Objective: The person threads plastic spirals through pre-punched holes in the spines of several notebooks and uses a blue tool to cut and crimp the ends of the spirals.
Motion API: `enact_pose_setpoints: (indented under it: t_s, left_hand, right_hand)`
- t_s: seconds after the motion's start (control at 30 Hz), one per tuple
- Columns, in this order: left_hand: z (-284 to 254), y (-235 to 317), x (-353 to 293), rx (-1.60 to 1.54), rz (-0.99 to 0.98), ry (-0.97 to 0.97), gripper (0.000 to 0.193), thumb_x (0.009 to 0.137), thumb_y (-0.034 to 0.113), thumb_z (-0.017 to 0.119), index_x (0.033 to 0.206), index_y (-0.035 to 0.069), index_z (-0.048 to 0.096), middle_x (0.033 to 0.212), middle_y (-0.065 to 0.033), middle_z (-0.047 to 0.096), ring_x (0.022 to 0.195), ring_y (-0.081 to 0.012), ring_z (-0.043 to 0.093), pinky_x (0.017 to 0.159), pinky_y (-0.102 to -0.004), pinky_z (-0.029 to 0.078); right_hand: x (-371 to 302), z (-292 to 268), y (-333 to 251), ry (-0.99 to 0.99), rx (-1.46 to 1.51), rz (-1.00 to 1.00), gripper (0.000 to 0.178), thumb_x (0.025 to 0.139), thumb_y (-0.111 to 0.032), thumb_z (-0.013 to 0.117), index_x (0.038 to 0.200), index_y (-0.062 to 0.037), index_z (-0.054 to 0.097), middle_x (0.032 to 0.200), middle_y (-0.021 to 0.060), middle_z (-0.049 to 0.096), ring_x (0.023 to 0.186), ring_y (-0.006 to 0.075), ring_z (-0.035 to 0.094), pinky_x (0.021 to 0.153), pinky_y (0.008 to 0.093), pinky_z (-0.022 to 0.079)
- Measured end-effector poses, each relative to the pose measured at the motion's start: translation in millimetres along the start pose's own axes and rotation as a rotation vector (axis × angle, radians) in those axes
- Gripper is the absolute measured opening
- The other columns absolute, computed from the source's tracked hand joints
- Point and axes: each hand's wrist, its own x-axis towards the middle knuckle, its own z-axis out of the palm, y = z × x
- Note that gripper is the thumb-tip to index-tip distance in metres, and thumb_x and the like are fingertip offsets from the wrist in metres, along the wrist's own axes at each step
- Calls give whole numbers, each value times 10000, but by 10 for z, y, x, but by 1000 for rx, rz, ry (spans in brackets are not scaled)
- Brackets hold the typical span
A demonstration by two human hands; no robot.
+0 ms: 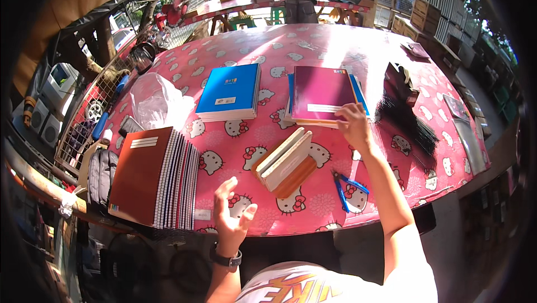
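1. the purple notebook (pixel 321 86) is laid on top of a small pile at the far part of the pink-covered surface (pixel 268 223); by the right hand (pixel 356 127) it is reached at its near right corner, and from this hand its middle is found between ten and eleven o'clock.
2. its long axis seems to be set from twelve to six o'clock, but by the low viewing angle it is shortened, so this cannot be told surely.
3. the fingers of the right hand are bent over that corner; whether an edge is pinched cannot be told.
4. the left hand (pixel 230 222) is held empty, with fingers curved and thumb spread apart; from it the purple notebook is seen at one o'clock, much farther than from the right hand.
5. between one and two o'clock of the left hand, the wooden blocks (pixel 288 164) are placed; at six o'clock of the right hand, the blue-handled pliers (pixel 342 194) are left.
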Motion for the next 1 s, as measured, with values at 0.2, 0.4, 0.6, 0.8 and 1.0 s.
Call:
enact_pose_setpoints:
  t_s: [0.2,0.4,0.6,0.8,1.0]
  left_hand:
    - [404,-243,821,-446,-316,-95,264,908,168,619,1124,15,633,1031,-32,651,867,-63,546,796,-214,429]
    - [934,-597,1602,-475,-496,-478,276,909,192,635,1108,2,645,1007,-12,661,890,-65,578,800,-208,441]
    - [1413,-698,1732,-671,-692,-759,361,920,287,627,1109,-20,624,1025,-82,670,1027,-144,587,877,-285,477]
    - [1598,-945,1715,-849,-649,-651,139,940,61,558,1020,-38,615,973,-102,658,854,-149,655,784,-262,542]
    - [1678,-1042,1734,-1041,-275,-568,152,899,19,591,1043,-10,625,997,-65,660,959,-149,635,855,-297,532]
  right_hand:
    - [-110,434,-139,44,20,-224,331,730,-108,720,1049,-95,632,1110,59,591,1082,259,513,932,403,423]
    - [239,459,-216,-48,-24,-243,272,751,-110,663,1020,-76,638,975,65,654,985,262,589,861,390,504]
    - [310,353,-385,33,155,-277,231,706,-97,721,920,-81,637,824,69,640,821,280,607,717,381,519]
    - [308,405,-570,-38,173,-176,312,779,-234,743,1011,-59,628,927,111,647,926,313,602,793,410,492]
    - [381,349,-616,-157,134,-95,335,840,-234,682,1113,-54,607,1062,144,657,993,319,621,847,406,502]
